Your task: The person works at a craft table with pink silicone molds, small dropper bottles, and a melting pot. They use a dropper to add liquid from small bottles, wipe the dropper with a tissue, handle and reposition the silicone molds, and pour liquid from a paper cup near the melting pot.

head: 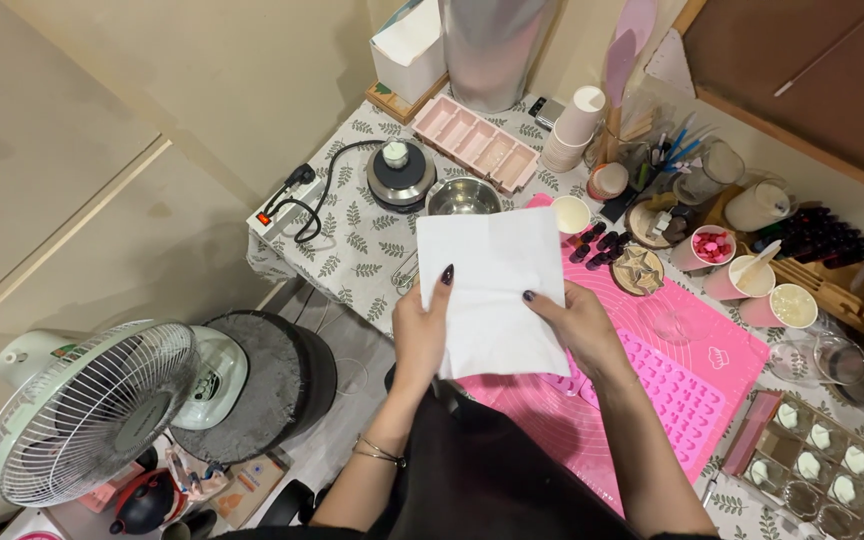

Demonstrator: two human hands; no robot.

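Note:
Both my hands hold up a white sheet of tissue paper over the table. My left hand grips its left edge with the thumb on top. My right hand pinches the right edge. The sheet hangs above a pink silicone mat and hides part of a pink mould with many small cavities lying on the mat.
A steel bowl and a small hot plate stand behind the sheet. A long pink tray mould, stacked paper cups, pink cups and dark bottles crowd the back. A tray of filled moulds sits right. A fan stands on the floor left.

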